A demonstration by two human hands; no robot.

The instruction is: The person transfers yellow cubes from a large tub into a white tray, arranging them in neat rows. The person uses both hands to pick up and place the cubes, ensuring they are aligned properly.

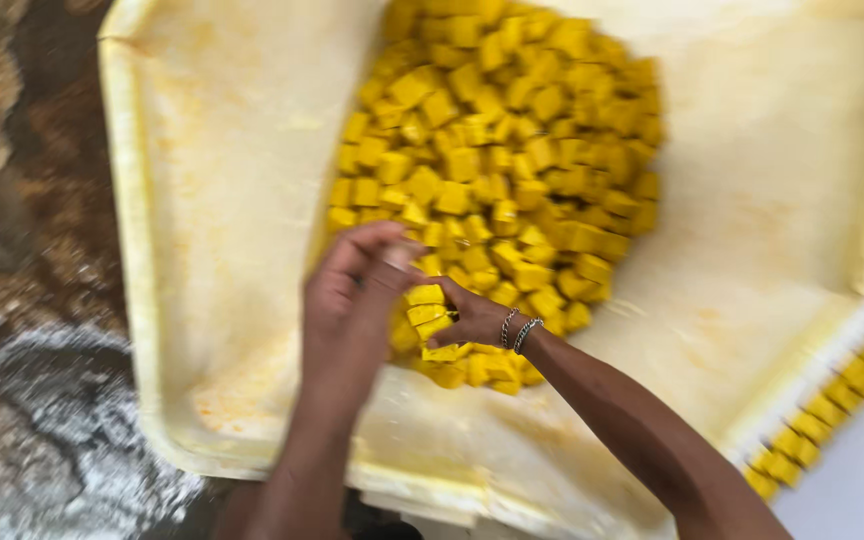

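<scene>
Both hands meet over the yellow cubes [497, 150]: left hand [352, 290] and right hand [472, 318] clamped together on a small stack of cubes [426, 312], cream tub [212, 200] underneath.

The cubes [497, 170] under my hands are bright yellow, heaped in a cream tub [212, 200] stained orange-yellow. My right wrist wears silver bracelets [517, 330]; the floor [22, 300] is mottled brown and grey.
</scene>
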